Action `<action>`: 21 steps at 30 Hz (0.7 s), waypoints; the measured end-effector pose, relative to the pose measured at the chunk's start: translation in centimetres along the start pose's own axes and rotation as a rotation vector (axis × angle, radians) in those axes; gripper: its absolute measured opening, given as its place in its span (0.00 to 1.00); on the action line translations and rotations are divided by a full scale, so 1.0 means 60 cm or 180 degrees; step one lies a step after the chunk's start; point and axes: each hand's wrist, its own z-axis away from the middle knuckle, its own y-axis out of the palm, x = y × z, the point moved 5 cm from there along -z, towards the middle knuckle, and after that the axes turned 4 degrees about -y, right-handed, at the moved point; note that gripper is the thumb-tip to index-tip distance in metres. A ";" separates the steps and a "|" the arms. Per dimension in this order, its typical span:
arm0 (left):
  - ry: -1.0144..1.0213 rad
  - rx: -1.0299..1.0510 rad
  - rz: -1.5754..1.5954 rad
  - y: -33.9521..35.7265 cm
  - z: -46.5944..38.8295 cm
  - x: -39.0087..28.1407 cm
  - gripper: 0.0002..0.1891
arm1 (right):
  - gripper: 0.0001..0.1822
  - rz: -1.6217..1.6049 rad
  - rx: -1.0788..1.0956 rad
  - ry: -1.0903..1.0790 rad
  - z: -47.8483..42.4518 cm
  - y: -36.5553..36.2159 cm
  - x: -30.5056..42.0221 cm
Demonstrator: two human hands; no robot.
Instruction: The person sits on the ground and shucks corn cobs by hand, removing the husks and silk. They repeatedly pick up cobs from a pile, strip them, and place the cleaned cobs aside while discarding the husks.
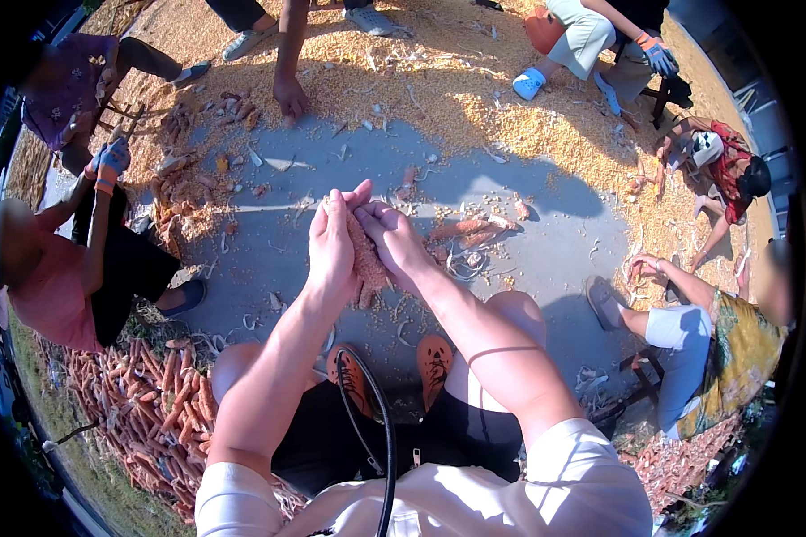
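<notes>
Both my hands are raised together in front of me over the grey concrete ground (255, 235). My left hand (334, 245) and my right hand (393, 241) close around a reddish corn cob (366, 258), whose lower part shows between them. The fingers hide its upper end. More cobs lie below, partly hidden by my wrists. To the right of my hands, stripped cobs (467, 229) rest on the ground among pale husk strands (467, 265) and scattered yellow kernels (497, 201).
A broad layer of corn kernels (403, 74) spreads across the far side. Several people sit around it, some in work gloves (113, 161). A bare hand (290, 97) reaches down ahead. A large heap of cobs (154, 403) lies behind on the left. A black cable (388, 443) hangs before my body.
</notes>
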 end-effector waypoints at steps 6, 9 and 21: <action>-0.0139 -0.0353 0.0257 -0.010 -0.004 -0.039 0.17 | 0.16 -0.0532 -0.0613 0.0782 0.000 -0.052 -0.042; -0.0515 -0.0301 0.0749 -0.028 -0.004 -0.021 0.18 | 0.15 -0.0932 -0.1049 0.0897 -0.019 -0.130 -0.102; -0.0892 -0.0482 0.1234 -0.003 0.003 -0.022 0.16 | 0.48 -0.0270 -0.2095 0.0726 -0.185 -0.346 0.008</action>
